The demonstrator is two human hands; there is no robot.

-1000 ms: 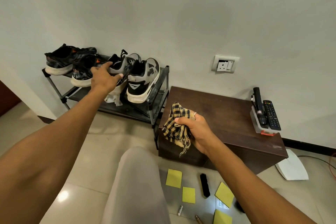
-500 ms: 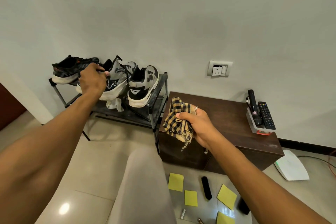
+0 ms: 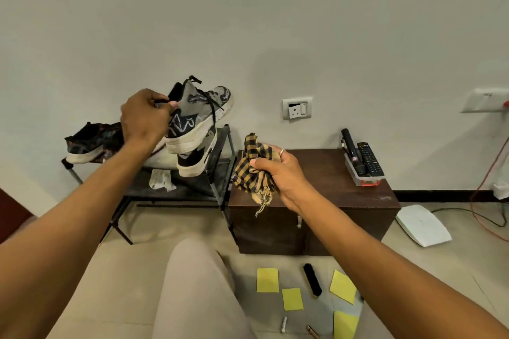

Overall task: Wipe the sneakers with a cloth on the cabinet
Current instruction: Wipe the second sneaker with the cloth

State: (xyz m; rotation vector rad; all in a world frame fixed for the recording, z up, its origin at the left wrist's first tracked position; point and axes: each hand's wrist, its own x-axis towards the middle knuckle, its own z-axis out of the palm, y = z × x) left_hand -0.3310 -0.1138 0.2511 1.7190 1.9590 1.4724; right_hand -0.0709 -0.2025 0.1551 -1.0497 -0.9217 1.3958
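Two sneakers (image 3: 93, 143) on rack (image 3: 221, 146); left hand (image 3: 144, 115) (gripping third (image 3: 198, 110)) possibly hides another.

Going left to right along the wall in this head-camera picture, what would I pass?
Black patterned sneaker on the metal rack → left hand → grey laced sneaker it grips → yellow-and-black checked cloth → right hand holding it → black remote control on the dark brown wooden cabinet → white flat board on the floor.

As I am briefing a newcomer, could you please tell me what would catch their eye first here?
The left hand holds a grey sneaker up above the shoe rack. The right hand grips a checked cloth over the left end of the brown cabinet.
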